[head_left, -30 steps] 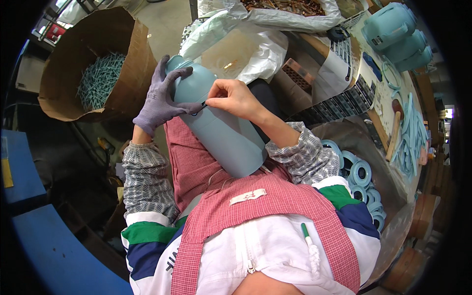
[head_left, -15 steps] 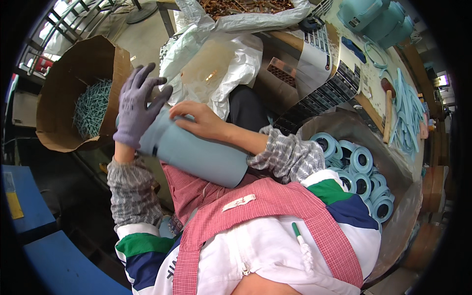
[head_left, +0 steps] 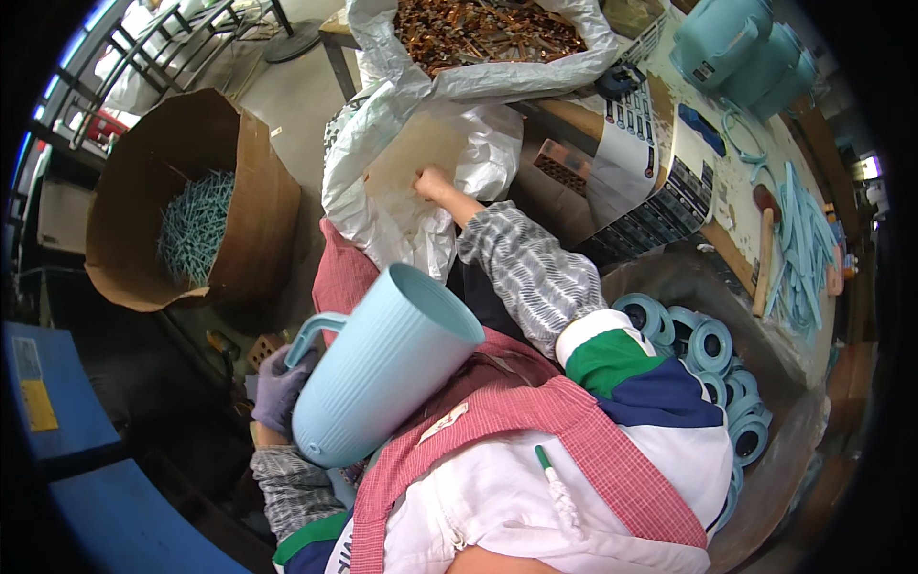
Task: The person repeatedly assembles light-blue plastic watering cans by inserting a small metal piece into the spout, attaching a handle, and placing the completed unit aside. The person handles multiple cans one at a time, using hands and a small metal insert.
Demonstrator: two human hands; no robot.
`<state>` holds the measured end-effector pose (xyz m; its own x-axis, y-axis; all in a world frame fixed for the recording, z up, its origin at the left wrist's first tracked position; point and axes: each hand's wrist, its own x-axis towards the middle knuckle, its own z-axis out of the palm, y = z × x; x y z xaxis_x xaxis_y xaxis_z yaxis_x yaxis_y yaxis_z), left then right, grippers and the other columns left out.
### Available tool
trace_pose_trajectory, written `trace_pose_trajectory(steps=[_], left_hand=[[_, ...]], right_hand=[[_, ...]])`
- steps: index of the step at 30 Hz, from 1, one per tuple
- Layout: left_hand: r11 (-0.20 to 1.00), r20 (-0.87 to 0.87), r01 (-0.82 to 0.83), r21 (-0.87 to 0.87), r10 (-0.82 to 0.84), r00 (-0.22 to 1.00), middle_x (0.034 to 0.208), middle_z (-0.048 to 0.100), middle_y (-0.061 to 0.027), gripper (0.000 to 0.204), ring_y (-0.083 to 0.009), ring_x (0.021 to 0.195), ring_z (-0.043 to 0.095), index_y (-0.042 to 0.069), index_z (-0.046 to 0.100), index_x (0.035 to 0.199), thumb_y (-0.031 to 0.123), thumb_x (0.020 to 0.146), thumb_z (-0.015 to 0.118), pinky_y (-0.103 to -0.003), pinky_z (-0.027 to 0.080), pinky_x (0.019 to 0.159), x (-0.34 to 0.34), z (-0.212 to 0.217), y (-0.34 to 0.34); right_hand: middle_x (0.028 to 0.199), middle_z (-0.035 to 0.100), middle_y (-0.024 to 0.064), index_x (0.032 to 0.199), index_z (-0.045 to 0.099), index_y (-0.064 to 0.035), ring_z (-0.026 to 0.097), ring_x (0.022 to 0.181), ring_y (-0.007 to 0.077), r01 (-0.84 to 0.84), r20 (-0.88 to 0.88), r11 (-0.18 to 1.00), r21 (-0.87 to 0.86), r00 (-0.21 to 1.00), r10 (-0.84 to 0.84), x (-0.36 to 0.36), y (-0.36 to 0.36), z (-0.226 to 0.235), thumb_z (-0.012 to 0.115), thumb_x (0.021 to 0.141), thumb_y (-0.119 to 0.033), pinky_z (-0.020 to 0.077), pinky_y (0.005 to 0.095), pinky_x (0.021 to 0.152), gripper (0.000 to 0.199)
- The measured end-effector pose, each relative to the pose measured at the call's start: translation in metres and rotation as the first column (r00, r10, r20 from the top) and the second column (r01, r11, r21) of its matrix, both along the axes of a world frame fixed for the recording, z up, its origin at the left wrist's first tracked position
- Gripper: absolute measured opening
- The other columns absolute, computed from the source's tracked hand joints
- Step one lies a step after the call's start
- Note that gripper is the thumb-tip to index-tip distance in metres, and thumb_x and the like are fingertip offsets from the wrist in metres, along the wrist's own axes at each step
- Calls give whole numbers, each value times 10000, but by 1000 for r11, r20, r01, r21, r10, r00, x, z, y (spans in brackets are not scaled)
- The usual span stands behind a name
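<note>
A light-blue ribbed jug [head_left: 387, 354] lies tilted across my lap, its wide open end toward the upper right. Its handle sticks out on the left. My left hand [head_left: 279, 387], in a purple glove, grips it at the lower end of the handle; some fingers are hidden behind the jug. My bare right hand [head_left: 436, 183] reaches into a white plastic bag [head_left: 488, 143] that holds pale, translucent pieces. Its fingers are curled together at those pieces, and whatever they pinch is too small to make out.
A cardboard box [head_left: 263, 182] of thin blue strips stands at the left. Brown scraps [head_left: 488, 33] fill a sack at the far side. On the right are a bin of blue rings [head_left: 710, 344] and a bench with blue jugs [head_left: 722, 43], a mallet [head_left: 765, 239] and blue strips [head_left: 801, 244].
The jug has swung round, so its open end now points up and right. My left hand has dropped from above it to its handle side; my right hand left it for the bag.
</note>
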<state>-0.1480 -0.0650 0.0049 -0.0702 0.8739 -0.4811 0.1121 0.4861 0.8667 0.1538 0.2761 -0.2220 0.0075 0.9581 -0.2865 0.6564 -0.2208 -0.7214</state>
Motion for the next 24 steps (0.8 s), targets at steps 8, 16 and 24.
trace_pose_trajectory(steps=[8, 16, 24], left_hand=[[795, -342, 605, -32, -578, 741, 936, 684, -50, 324, -112, 797, 612, -14, 611, 1133, 155, 859, 652, -273, 497, 751, 97, 41, 82], [865, -296, 285, 413, -168, 940, 890, 668, -102, 478, -133, 777, 626, 84, 513, 1320, 184, 874, 655, -269, 508, 712, 133, 14, 108], [538, -522, 324, 778, 266, 810, 1181, 577, -133, 505, -231, 803, 635, 67, 502, 1303, 79, 823, 659, -320, 517, 715, 131, 17, 115]], right_hand=[[815, 690, 98, 884, 648, -41, 675, 758, 239, -65, -150, 906, 419, 979, 140, 37, -34, 149, 773, 653, -236, 526, 337, 699, 328], [827, 673, 47, 889, 623, -79, 649, 768, 216, -455, 83, 551, 700, 817, 570, 20, -67, 231, 727, 766, -201, 490, 329, 696, 202], [815, 623, 81, 914, 565, -51, 597, 807, 240, -611, -4, 525, 592, 649, 761, 1, -109, 246, 662, 823, -74, 467, 340, 707, 135]])
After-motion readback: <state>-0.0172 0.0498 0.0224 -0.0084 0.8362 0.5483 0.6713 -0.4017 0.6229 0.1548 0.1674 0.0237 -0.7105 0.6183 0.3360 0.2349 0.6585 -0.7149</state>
